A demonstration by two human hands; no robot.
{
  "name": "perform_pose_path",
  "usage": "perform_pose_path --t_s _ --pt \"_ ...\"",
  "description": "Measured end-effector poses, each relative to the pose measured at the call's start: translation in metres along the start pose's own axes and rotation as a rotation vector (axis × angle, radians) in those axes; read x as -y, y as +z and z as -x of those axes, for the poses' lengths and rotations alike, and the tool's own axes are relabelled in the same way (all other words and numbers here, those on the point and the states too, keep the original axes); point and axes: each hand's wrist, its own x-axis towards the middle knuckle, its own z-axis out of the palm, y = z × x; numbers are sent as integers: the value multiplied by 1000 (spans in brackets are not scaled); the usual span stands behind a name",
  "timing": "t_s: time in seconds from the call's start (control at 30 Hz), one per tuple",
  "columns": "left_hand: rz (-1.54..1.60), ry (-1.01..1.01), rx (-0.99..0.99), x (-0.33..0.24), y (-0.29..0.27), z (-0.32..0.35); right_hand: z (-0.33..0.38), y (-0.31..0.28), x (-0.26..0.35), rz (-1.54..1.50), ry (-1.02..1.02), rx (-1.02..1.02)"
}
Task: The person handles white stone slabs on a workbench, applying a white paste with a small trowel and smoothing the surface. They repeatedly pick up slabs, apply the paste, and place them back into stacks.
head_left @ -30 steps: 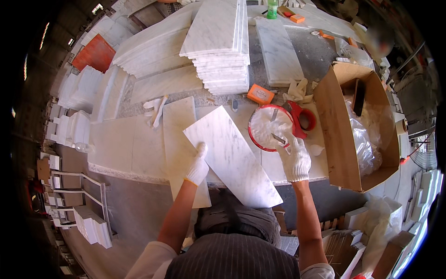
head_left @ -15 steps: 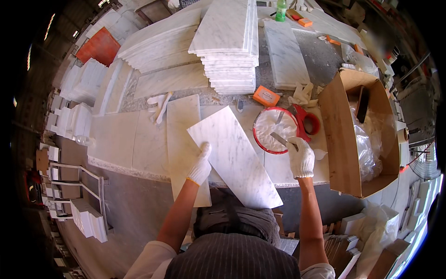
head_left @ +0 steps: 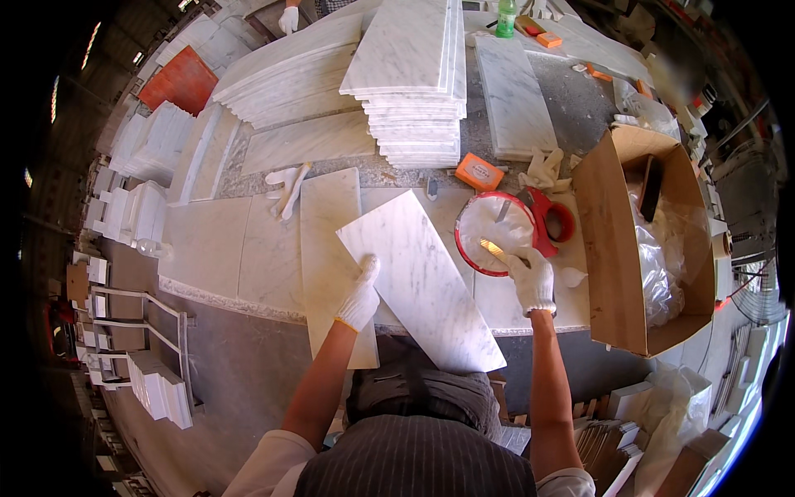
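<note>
White-gloved right hand (head_left: 532,282) points forward — blade (head_left: 492,248) pinched.

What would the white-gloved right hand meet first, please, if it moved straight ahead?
Probably the round, red-rimmed tub of white paste, though depth around the right hand is unclear.

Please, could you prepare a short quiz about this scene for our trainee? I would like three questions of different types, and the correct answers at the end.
1. True or false: the left hand holds the grey-veined slab by its edge.

2. Which thing is immediately beside the red-rimmed tub?
A) the green bottle
B) the red tape dispenser
C) the white metal frame

3. Fill in the blank: a thin flat tool is held in the ____ hand.

Key: 1. True. 2. B. 3. Right: the tool is in the right hand.
</note>
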Motion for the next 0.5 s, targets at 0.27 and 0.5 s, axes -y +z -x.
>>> perform_pose_path --t_s 0.27,0.5 --pt "-286 -4 -54 -2 -4 1 -6 -2 63 -377 123 80" --pt "108 12 -63 33 -15 -19 -23 15 134 -459 22 258"
